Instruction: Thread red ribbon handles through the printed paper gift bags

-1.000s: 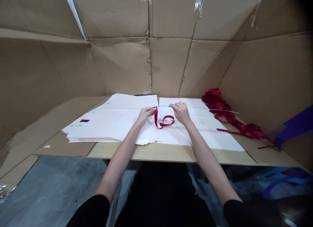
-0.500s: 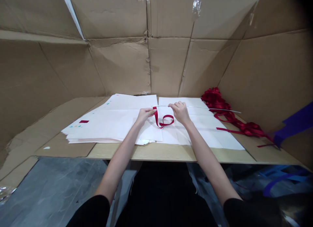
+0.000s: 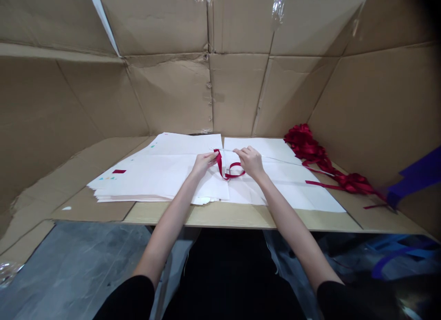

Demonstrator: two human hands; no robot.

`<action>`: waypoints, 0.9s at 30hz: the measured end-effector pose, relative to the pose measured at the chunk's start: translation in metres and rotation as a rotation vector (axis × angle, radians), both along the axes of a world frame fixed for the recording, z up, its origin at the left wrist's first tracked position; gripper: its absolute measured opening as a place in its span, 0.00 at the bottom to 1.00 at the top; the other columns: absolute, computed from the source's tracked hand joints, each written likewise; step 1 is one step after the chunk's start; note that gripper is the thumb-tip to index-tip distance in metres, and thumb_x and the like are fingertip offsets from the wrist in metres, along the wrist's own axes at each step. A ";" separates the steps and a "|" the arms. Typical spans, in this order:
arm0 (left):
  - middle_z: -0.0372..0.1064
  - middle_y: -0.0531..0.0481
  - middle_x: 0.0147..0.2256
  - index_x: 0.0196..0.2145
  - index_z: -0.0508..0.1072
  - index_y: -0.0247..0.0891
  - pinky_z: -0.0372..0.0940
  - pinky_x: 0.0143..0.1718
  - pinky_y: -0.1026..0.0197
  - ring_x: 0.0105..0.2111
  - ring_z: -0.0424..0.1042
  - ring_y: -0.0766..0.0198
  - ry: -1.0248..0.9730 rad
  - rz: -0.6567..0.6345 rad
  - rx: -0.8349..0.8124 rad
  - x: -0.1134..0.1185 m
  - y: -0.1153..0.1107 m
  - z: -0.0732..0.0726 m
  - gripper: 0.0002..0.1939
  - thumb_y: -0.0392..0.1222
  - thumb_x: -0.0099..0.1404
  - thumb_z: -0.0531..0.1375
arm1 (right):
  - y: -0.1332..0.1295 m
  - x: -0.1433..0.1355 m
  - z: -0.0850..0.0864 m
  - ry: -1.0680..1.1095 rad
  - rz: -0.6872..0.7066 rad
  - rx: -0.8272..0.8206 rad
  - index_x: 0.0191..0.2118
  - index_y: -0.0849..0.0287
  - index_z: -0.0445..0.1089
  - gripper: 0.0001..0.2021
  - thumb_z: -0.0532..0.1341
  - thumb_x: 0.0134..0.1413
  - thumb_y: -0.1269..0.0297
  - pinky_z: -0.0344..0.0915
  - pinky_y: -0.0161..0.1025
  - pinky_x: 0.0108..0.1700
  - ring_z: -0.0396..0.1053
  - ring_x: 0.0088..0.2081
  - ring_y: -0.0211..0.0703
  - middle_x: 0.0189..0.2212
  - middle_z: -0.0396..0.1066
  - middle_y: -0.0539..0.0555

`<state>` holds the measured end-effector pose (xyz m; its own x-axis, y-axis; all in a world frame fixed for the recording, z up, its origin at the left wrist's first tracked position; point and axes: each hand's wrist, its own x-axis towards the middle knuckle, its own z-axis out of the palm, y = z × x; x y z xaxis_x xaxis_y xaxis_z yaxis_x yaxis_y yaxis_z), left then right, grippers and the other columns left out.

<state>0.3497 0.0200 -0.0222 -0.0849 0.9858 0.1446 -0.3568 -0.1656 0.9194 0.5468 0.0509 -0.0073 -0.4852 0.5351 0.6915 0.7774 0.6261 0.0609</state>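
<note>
Pinching the upper end of a red ribbon (image 3: 221, 168) between thumb and fingers of the left hand (image 3: 203, 162), above the right edge of a white paper stack (image 3: 165, 173). Gripping a long, thin pale rod (image 3: 284, 161) closely in the right hand (image 3: 251, 160), near the rod's left end. Compared with half a second ago: right hand shifted slightly leftward, nearer the left; rod tip pushed farther left, now beyond the pinched ribbon end, contact between the two too fine to tell; far end of the rod swung lower in view, now across the red ribbon heap (image 3: 303, 140). Unchanged: left hand, in place and grip; hanging ribbon, down to the paper and into one curl just below the right hand. Further contents: creased white sheet (image 3: 292, 186) on the right of the table (image 3: 220, 214); small red patch (image 3: 119, 171) flat on the stack's left part, beside tiny coloured marks; purple strip (image 3: 420, 175) at far right; cardboard walls (image 3: 165, 94) behind and at both sides.
</note>
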 end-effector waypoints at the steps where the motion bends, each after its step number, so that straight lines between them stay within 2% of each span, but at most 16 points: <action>1: 0.74 0.45 0.30 0.26 0.78 0.32 0.61 0.42 0.60 0.34 0.70 0.63 -0.020 0.008 -0.008 0.000 0.000 0.000 0.16 0.47 0.43 0.71 | -0.003 -0.003 0.000 -0.002 -0.006 -0.005 0.45 0.57 0.73 0.17 0.50 0.58 0.76 0.50 0.38 0.33 0.58 0.33 0.45 0.30 0.72 0.55; 9: 0.71 0.50 0.27 0.26 0.76 0.34 0.61 0.38 0.66 0.29 0.68 0.69 -0.137 0.082 0.023 0.001 0.000 0.004 0.15 0.46 0.42 0.71 | -0.020 -0.020 -0.005 -0.040 0.038 -0.060 0.49 0.56 0.71 0.19 0.50 0.58 0.76 0.50 0.37 0.29 0.61 0.34 0.43 0.29 0.72 0.55; 15: 0.70 0.50 0.27 0.26 0.74 0.34 0.61 0.42 0.62 0.33 0.69 0.66 -0.099 0.117 0.063 0.004 -0.001 0.007 0.14 0.46 0.45 0.69 | -0.027 -0.023 0.001 0.077 0.119 -0.133 0.46 0.57 0.72 0.15 0.50 0.60 0.69 0.54 0.35 0.33 0.65 0.35 0.43 0.31 0.72 0.55; 20: 0.71 0.49 0.28 0.25 0.74 0.34 0.59 0.45 0.59 0.37 0.69 0.62 -0.091 0.018 0.081 0.013 -0.006 0.004 0.14 0.46 0.45 0.69 | -0.025 -0.031 0.020 0.333 0.278 -0.400 0.44 0.58 0.72 0.14 0.55 0.59 0.58 0.59 0.34 0.37 0.67 0.31 0.39 0.36 0.74 0.54; 24: 0.72 0.47 0.33 0.27 0.76 0.35 0.59 0.42 0.61 0.40 0.68 0.61 -0.085 -0.034 0.043 0.018 -0.007 0.002 0.13 0.46 0.46 0.69 | -0.019 -0.033 0.029 0.508 0.351 -0.707 0.32 0.62 0.75 0.17 0.60 0.52 0.52 0.60 0.34 0.33 0.66 0.27 0.38 0.28 0.74 0.54; 27: 0.72 0.45 0.38 0.31 0.77 0.36 0.60 0.41 0.61 0.41 0.68 0.60 -0.031 -0.072 0.055 0.021 -0.009 0.002 0.15 0.49 0.49 0.67 | -0.016 -0.023 0.038 0.514 0.420 -0.853 0.29 0.65 0.75 0.18 0.63 0.46 0.51 0.60 0.34 0.29 0.64 0.25 0.38 0.23 0.72 0.54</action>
<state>0.3710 0.0114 -0.0199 -0.0192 0.9803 0.1967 -0.3973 -0.1880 0.8982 0.5235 0.0353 0.0311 -0.5006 0.7952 0.3423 0.2991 0.5299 -0.7936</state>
